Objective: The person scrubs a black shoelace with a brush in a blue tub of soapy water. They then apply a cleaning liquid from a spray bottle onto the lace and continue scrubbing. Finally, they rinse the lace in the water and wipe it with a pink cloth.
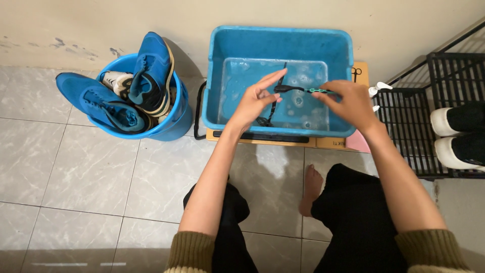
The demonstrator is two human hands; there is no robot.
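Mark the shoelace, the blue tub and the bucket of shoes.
black shoelace (283, 88), head view, stretch between the hands
blue tub (283, 33), head view, far rim
blue bucket (179, 124), head view, outer wall at right

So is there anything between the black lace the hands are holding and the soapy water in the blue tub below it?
Nothing visible. The left hand and right hand hold the black lace stretched over the blue tub, and its loose end hangs straight down toward the soapy water. Only foam shows there.
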